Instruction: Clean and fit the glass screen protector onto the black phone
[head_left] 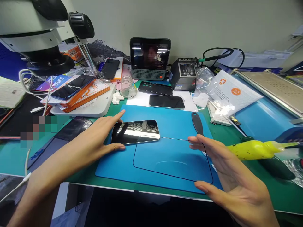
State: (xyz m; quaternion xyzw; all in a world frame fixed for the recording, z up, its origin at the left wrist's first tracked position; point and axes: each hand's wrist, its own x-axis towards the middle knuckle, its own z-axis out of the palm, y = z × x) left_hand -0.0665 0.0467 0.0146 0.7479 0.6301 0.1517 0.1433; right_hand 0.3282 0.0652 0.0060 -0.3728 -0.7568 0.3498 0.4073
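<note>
A smartphone (132,131) with a dark, glossy screen lies face up on the blue mat (113,168), reflecting lights. My left hand (101,130) grips its left end, thumb along the near edge and fingers at the far edge; the index finger stretches out past it. Between the thumb and fingers of my right hand (227,170) is a clear glass screen protector (170,160) with a thin black border. It is held by its right end, tilted above the mat, and its far left corner overlaps the phone in view. A black pry tool (197,123) lies behind my right fingers.
A yellow bottle (254,149) lies beyond my right hand. Two more phones (167,101) and a glass jar (128,88) sit behind the mat. A microscope (47,41) overhangs the left; a smart display (151,58) stands at the wall. A cable (26,179) runs by my left forearm.
</note>
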